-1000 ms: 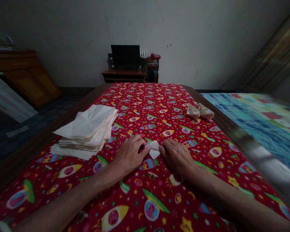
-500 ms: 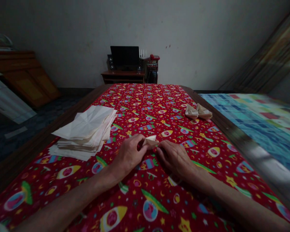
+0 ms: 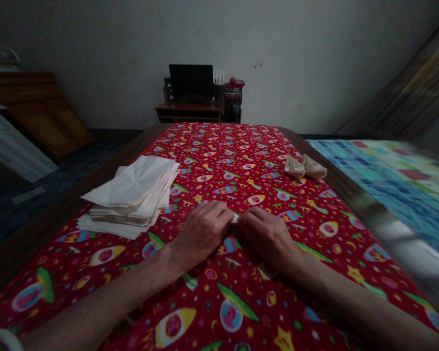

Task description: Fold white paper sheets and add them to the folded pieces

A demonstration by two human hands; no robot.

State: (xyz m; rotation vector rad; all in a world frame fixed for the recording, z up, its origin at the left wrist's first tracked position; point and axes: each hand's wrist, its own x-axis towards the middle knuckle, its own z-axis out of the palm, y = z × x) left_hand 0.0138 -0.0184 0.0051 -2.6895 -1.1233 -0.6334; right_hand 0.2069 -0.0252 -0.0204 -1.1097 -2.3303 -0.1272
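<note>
While the left hand (image 3: 205, 225) pinches the folded paper (image 3: 235, 218), the right hand (image 3: 267, 231) grips its other end

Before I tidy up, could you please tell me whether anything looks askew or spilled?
The stack on the left of the cloth looks askew, its sheets lying at different angles. No spill shows; the paper between left hand and right hand is mostly hidden.
</note>
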